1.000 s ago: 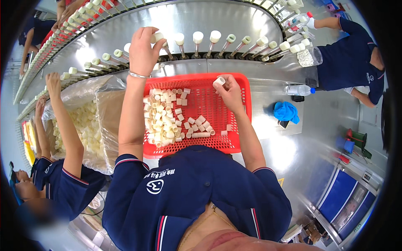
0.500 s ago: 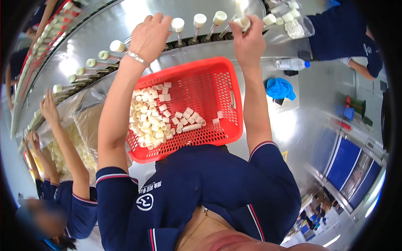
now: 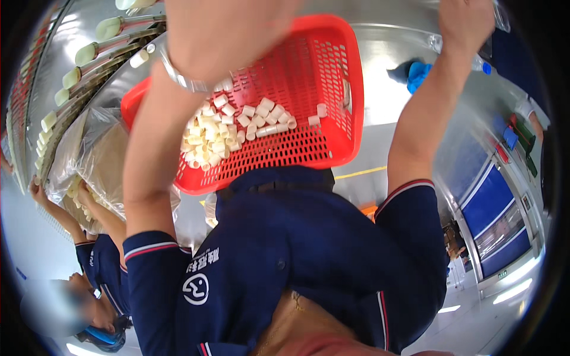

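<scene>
At the top of the head view my left hand (image 3: 231, 35), a bracelet on its wrist, is smeared by motion above the red perforated basket (image 3: 351, 118). Its fingers cannot be made out. My right hand (image 3: 466, 26) reaches to the upper right, beyond the basket, with its fingertips cut off by the picture's edge. Whether either hand holds anything does not show. Inside the basket, short cream-white tubes (image 3: 208, 139) lie heaped toward the left, partly behind my left forearm. A few more lie in the middle.
A curved row of spindles with pale caps (image 3: 86, 54) runs along the machine at left. One loose white tube (image 3: 139, 58) lies nearby. A co-worker's hands (image 3: 38, 191) are by a clear plastic bag (image 3: 83, 148). To the right are a blue cloth (image 3: 418, 77) and a blue-capped bottle (image 3: 482, 66).
Both hands have left the spindle row. My right hand has moved right and up in the picture, my left up and blurred. The view has shifted, so the basket sits higher.
</scene>
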A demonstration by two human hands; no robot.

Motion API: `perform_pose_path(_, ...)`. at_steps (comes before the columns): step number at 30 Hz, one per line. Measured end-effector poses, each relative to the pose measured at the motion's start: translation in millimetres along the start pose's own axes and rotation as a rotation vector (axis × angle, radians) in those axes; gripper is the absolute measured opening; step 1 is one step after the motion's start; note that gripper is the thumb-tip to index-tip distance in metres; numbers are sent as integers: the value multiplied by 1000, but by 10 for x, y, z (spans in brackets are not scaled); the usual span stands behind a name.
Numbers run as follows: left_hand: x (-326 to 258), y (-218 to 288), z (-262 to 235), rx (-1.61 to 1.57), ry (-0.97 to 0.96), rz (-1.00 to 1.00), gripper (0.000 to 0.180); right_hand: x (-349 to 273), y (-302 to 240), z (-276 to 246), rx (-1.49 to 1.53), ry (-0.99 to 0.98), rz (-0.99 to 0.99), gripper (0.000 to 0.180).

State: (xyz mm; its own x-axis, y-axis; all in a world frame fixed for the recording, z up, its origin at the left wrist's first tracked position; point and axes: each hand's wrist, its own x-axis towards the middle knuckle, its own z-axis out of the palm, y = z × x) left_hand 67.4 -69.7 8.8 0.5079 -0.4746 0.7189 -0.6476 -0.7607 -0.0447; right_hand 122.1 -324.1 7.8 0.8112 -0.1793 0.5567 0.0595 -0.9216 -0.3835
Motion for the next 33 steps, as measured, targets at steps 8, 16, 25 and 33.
perform_pose_path(8,-266,649,-499,-774,-139,-91,21,-269,-252,-262,589,184,-31,15)
perform_pose_path(16,261,1598,-1035,106,-203,-179,20,-762,-1053,-124,925,-110,153,32)
perform_pose_path(25,-45,2401,-1753,764,-758,-271,26,-704,-1460,-170,1016,-357,82,33)
perform_pose_path(33,-3872,-244,-3038,1112,-1312,-432,33,-642,-1814,-422,1068,-484,-49,31)
